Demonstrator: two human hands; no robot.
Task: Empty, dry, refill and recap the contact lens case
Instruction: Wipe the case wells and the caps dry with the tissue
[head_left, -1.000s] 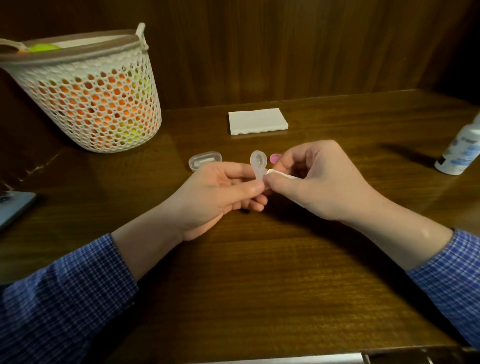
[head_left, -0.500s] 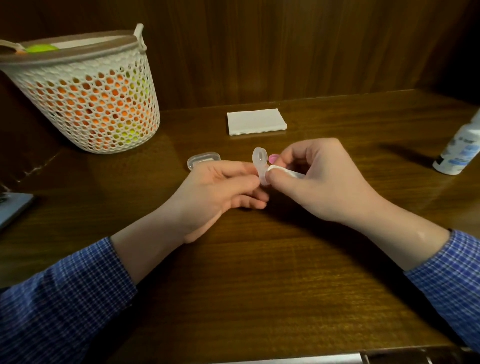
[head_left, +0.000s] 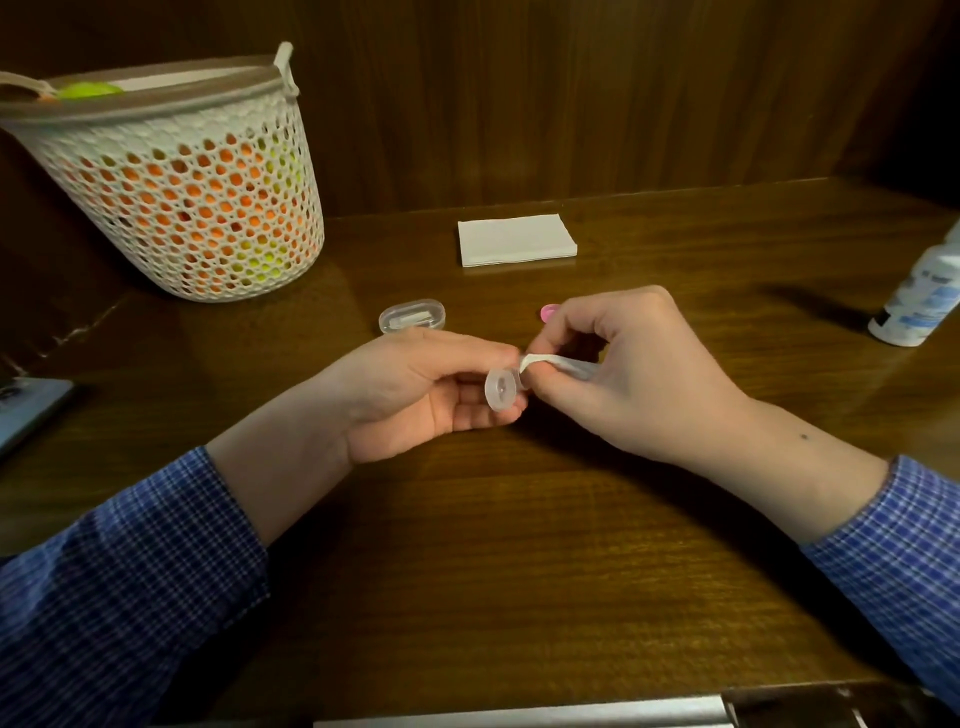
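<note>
The left hand (head_left: 415, 387) pinches the clear lens case (head_left: 501, 389) between thumb and curled fingers, holding it just above the wooden table (head_left: 519, 545) with one round well facing the camera. The right hand (head_left: 634, 374) meets it from the other side, its thumb and bent fingers gripping a small twisted piece of white tissue (head_left: 553, 364) whose tip touches the upper edge of the case; whether the tissue reaches into a well cannot be told, since the right fingers cover the rest of the case. Behind the right hand's knuckles a pink cap (head_left: 548, 312) lies on the table, mostly hidden. Just beyond the left hand sits a small clear oval box (head_left: 412, 315), closed, with something pale inside. Farther back, near the wall, a folded stack of white tissues (head_left: 517, 240) lies flat. A white openwork basket (head_left: 176, 176) stands at the far left, showing orange and yellow-green contents through its holes. At the right edge a white bottle (head_left: 919, 301) with a blue label stands, partly cut off by the frame. A flat grey object (head_left: 31, 410) pokes in at the left edge. Both forearms wear blue checked sleeves (head_left: 119, 597) and rest close to the table.
</note>
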